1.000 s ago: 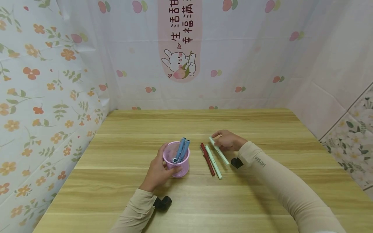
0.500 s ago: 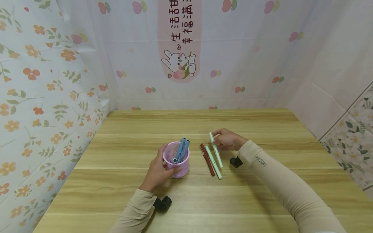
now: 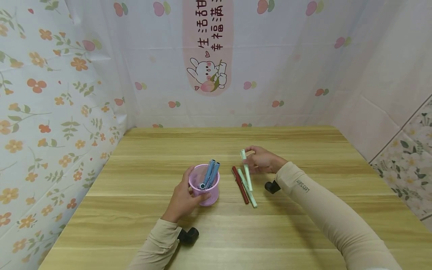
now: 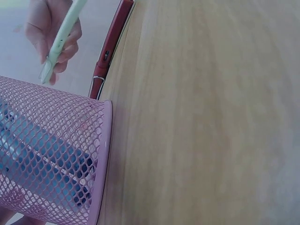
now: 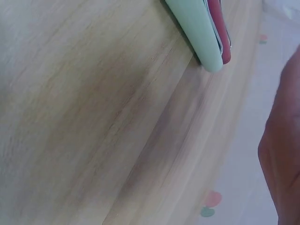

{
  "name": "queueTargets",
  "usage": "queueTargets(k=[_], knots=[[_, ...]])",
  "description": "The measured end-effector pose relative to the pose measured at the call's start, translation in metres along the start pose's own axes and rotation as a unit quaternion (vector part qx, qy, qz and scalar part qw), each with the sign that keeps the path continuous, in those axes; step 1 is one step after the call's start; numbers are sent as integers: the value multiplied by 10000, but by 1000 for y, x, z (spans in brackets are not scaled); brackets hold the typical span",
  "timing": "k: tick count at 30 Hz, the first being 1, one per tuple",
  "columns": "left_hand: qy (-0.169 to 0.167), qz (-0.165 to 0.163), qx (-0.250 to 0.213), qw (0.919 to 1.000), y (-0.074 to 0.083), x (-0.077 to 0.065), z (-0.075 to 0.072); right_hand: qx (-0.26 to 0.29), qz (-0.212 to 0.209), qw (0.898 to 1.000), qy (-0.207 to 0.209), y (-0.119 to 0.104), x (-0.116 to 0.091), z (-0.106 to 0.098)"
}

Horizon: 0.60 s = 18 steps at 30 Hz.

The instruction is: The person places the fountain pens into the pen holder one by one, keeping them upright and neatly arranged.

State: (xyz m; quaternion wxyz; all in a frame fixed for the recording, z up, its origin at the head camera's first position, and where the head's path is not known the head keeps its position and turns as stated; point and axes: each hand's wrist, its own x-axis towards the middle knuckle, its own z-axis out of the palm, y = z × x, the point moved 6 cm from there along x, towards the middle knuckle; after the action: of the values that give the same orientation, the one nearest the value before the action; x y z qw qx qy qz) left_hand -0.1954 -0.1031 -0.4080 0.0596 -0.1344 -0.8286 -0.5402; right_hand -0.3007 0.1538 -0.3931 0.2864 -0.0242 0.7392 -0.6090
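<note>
My left hand [image 3: 182,202] grips a pink mesh pen cup [image 3: 210,198] around its side, the cup standing upright on the table. Several blue pens [image 3: 211,173] lean inside it, caps above the rim; they also show through the mesh wall [image 4: 61,140] in the left wrist view. To the right, my right hand [image 3: 264,160] pinches a light green pen [image 3: 246,170] near its upper end, raised and tilted. Beneath it on the table lies a second light green pen [image 3: 252,199], beside a dark red pen [image 3: 240,185]. In the right wrist view only part of the hand [image 5: 283,154] shows.
The wooden table [image 3: 152,165] backs onto a printed curtain [image 3: 287,67]. A flowered cloth [image 3: 50,131] hangs along the left side. Black wrist mounts [image 3: 189,236] stick out from both sleeves.
My right hand has lifted the light green pen off the table, turned it more upright and moved it slightly left over the other green pen. The left hand and cup stay put.
</note>
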Motion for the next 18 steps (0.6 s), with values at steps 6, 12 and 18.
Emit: queueTargets(k=[6,12,18], knots=[[7,10,2,10000,-1,0,0,248,-283,9993,-7,-7,-3,3],[19,-21,26,10000,-1,0,0,425,-675,9967,130,-14,-4,5],[4,-29,19,10000,-1,0,0,625,-827,9942,284,-21,-5,9]])
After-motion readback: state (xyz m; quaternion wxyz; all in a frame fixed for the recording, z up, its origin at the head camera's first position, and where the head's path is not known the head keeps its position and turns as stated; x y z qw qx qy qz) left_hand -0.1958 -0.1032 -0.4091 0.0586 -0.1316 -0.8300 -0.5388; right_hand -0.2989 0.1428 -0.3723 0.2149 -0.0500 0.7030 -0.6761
